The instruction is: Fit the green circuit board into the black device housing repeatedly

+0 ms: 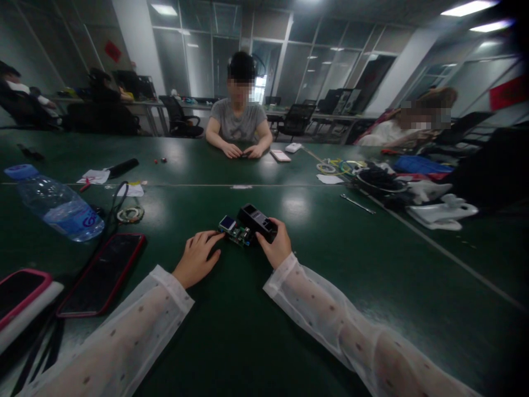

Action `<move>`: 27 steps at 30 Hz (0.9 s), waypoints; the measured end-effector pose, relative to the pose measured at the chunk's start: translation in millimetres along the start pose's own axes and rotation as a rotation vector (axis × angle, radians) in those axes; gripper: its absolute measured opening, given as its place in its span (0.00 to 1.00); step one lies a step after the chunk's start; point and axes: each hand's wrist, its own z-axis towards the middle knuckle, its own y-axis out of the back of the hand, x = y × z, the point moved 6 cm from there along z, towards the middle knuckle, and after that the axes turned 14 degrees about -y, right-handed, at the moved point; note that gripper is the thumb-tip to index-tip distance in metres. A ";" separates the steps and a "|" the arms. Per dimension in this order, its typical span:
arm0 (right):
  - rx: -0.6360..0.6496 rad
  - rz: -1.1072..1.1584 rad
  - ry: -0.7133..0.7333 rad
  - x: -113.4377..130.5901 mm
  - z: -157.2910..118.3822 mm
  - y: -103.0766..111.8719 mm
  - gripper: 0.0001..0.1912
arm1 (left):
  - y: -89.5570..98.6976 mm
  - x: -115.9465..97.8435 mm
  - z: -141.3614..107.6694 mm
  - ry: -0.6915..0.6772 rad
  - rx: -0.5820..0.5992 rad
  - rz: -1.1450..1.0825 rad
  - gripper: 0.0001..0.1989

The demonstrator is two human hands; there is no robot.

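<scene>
A small green circuit board (239,236) with a little screen (227,223) lies on the dark green table in front of me. Beside its right edge is a black plastic casing (257,219) with rectangular cut-outs and a grey marked face. My right hand (276,245) grips the near right end of that casing between thumb and fingers. With fingers stretched out, my left hand (199,255) rests on the table, its index fingertip at the board's left edge. Whether board and casing are joined, I cannot tell.
On the left are a water bottle (58,207), a red-edged phone (103,273), a pink-edged phone (20,295) and a cable coil (130,214). A wrench (357,204) and piled cables (376,179) lie to the right. Another person (237,118) sits opposite, both hands on the table.
</scene>
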 end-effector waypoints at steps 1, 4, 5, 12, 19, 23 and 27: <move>-0.023 0.001 0.006 0.8 -0.5 1.8 0.27 | -0.1 0.0 -0.1 -0.001 0.001 -0.004 0.22; -0.067 0.017 0.034 5.2 -3.1 6.6 0.28 | -0.7 0.6 -0.2 -0.010 -0.004 -0.013 0.22; -0.075 0.022 0.047 7.3 -4.3 8.0 0.28 | -1.0 0.9 -0.3 -0.014 -0.006 -0.014 0.23; -0.066 0.043 0.120 22.4 -11.1 11.5 0.27 | 0.3 -0.8 -0.1 -0.012 -0.007 -0.017 0.22; -0.028 0.079 0.127 24.0 -12.4 8.9 0.27 | 2.1 -3.3 0.4 -0.015 -0.008 -0.005 0.21; 0.005 0.079 0.134 25.1 -13.1 7.9 0.27 | 1.7 -2.1 0.2 -0.016 -0.009 -0.013 0.21; 0.031 0.086 0.134 25.2 -13.0 6.3 0.27 | 1.4 -1.9 0.3 -0.010 0.000 -0.014 0.21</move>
